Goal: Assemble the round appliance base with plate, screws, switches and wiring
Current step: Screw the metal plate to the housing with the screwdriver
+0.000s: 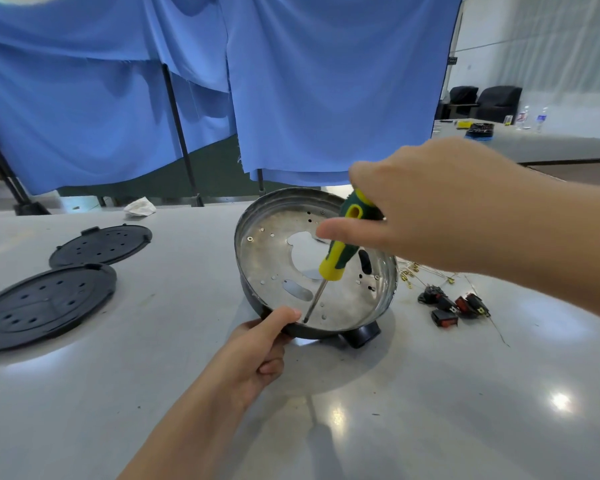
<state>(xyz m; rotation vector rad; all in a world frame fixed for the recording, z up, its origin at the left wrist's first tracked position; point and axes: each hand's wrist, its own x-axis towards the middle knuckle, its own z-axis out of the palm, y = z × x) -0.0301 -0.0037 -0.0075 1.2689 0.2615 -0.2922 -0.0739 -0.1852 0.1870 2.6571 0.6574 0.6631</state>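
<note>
Two hands busy: left hand (257,355) grips the base (257,216) rim steady so right hand (426,202), wrapped round the screwdriver (336,258), drives a near-edge screw (305,320).

No readable text, label, brand, number or sign is shown; a small dark sign (451,59) on the far wall is too blurred to be read.
</note>
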